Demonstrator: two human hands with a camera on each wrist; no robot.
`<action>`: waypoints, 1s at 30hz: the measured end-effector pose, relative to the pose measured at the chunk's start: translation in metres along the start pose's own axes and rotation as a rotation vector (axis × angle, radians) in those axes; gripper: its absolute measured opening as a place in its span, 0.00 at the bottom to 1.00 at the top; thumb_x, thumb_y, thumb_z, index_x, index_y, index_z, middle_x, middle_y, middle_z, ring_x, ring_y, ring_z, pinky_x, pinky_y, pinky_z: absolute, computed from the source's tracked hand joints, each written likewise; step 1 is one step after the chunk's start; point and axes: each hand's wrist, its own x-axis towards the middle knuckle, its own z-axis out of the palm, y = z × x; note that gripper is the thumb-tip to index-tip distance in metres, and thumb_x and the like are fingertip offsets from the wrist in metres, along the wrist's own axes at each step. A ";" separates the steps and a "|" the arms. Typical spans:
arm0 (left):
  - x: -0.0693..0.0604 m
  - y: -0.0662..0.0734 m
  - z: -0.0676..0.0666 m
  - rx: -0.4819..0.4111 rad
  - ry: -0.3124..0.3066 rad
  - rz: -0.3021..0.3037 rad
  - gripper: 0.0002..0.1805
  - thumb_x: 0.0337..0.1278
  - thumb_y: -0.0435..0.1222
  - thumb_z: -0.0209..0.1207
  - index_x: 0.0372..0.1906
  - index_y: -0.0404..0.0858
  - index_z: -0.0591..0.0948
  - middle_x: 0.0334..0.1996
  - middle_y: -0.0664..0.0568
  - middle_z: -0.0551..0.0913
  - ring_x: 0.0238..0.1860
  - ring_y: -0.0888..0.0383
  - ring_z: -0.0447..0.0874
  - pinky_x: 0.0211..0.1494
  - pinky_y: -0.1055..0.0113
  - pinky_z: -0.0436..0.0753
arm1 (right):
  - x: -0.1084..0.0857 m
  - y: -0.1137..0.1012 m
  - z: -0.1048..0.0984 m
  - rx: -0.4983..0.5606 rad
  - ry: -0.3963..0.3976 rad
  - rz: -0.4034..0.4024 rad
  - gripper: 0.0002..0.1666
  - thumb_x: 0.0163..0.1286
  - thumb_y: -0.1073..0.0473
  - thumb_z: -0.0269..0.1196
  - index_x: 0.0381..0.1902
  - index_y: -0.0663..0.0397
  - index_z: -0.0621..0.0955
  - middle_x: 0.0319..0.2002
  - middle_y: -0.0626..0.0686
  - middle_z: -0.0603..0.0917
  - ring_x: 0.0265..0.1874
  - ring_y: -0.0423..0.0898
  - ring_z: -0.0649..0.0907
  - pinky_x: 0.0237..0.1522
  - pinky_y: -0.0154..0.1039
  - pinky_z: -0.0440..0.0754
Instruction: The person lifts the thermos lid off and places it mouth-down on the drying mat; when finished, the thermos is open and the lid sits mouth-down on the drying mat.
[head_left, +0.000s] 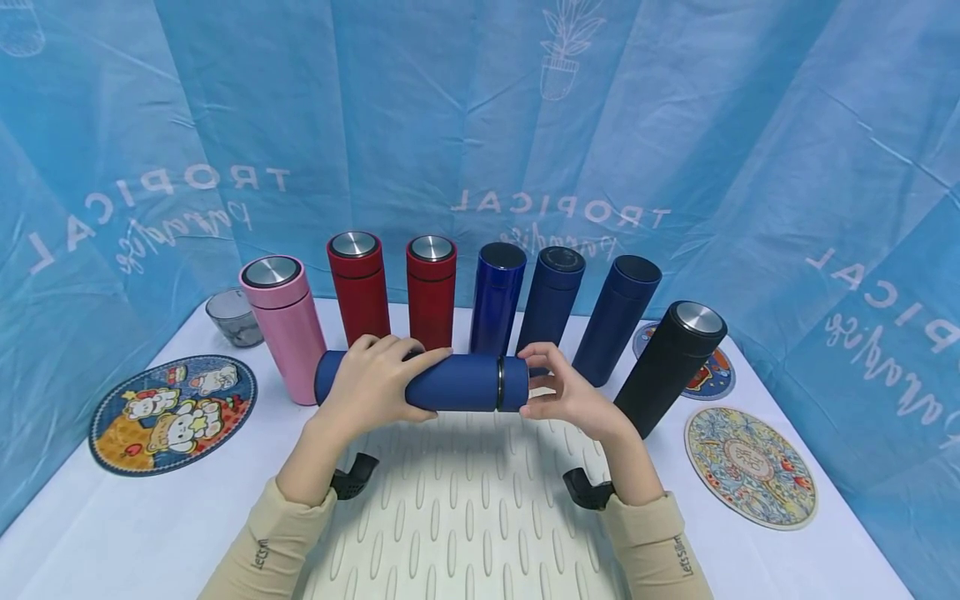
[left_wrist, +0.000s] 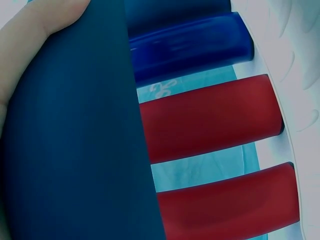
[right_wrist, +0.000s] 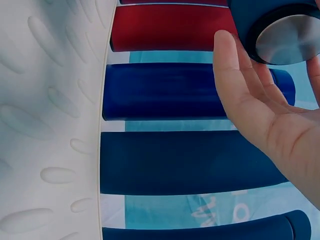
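Blue flask (head_left: 461,383): we find it on its side, held level between two hands, before the standing row.
Cap (head_left: 513,385): at the right end, marked off by a thin dark band; its end face carries a silver disc (right_wrist: 289,40).
Left hand (head_left: 378,375): fingers and thumb curled round the body, left of its middle.
Right hand (head_left: 573,400): beside the cap, fingers and thumb bent and parted to either side; we cannot tell whether they grip it.
Standing row, left to right: we count seven, namely pink flask (head_left: 288,333), left red flask (head_left: 360,296), right red flask (head_left: 432,296), shiny blue flask (head_left: 495,300), inner navy flask (head_left: 549,300), outer navy flask (head_left: 611,325) and black flask (head_left: 660,371).
Row tops: silver on pink, reds and black; dark on the blues.
Glass cup (head_left: 236,317): grey, see-through, behind the pink flask to the left.
Round mats: left mat (head_left: 176,412), cartoon animals; far right mat (head_left: 708,379), partly hidden behind the black flask; near right mat (head_left: 750,467), flowery.
Board (head_left: 465,500): cream, patterned with oblong marks.
Table (head_left: 60,533): white.
Backdrop (head_left: 465,142): blue cloth; we note its lettering runs reversed.
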 end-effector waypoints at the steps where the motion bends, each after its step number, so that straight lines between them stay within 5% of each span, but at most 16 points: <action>1: 0.000 0.000 0.000 0.002 -0.003 0.000 0.44 0.21 0.60 0.72 0.57 0.55 0.76 0.41 0.49 0.81 0.41 0.50 0.79 0.45 0.54 0.74 | 0.000 0.000 0.000 -0.004 0.001 -0.004 0.40 0.55 0.64 0.67 0.60 0.50 0.58 0.58 0.62 0.61 0.52 0.59 0.72 0.49 0.46 0.77; 5: 0.000 0.000 0.000 0.010 -0.015 -0.003 0.44 0.21 0.61 0.71 0.57 0.55 0.76 0.41 0.49 0.81 0.42 0.50 0.79 0.46 0.53 0.74 | 0.000 -0.001 0.000 0.013 -0.014 -0.004 0.45 0.54 0.63 0.68 0.63 0.48 0.55 0.61 0.62 0.57 0.54 0.61 0.72 0.48 0.48 0.78; 9: 0.000 0.000 -0.001 0.007 -0.020 -0.004 0.45 0.22 0.61 0.71 0.58 0.55 0.75 0.42 0.49 0.81 0.42 0.50 0.79 0.46 0.53 0.74 | 0.000 0.000 -0.002 0.045 -0.008 0.051 0.45 0.62 0.52 0.62 0.68 0.40 0.48 0.65 0.62 0.52 0.53 0.60 0.74 0.48 0.51 0.78; 15: 0.000 0.001 -0.001 0.007 -0.031 -0.004 0.45 0.22 0.61 0.71 0.58 0.55 0.75 0.42 0.49 0.81 0.42 0.50 0.79 0.47 0.53 0.74 | 0.002 0.003 -0.004 0.032 0.037 0.209 0.37 0.69 0.34 0.42 0.67 0.48 0.55 0.51 0.65 0.73 0.37 0.53 0.84 0.42 0.46 0.81; 20: 0.000 0.001 -0.002 0.004 -0.030 0.000 0.45 0.21 0.61 0.71 0.58 0.55 0.76 0.42 0.49 0.81 0.42 0.49 0.79 0.47 0.53 0.74 | 0.003 0.003 -0.003 0.001 0.026 0.244 0.34 0.71 0.39 0.43 0.63 0.57 0.59 0.42 0.60 0.78 0.35 0.51 0.85 0.42 0.47 0.80; 30: 0.000 0.001 -0.003 -0.002 -0.018 -0.007 0.44 0.21 0.60 0.72 0.57 0.55 0.76 0.41 0.49 0.81 0.42 0.50 0.79 0.46 0.53 0.74 | 0.001 0.003 -0.004 0.037 0.003 0.161 0.32 0.68 0.50 0.53 0.65 0.52 0.57 0.49 0.61 0.74 0.39 0.55 0.82 0.43 0.42 0.80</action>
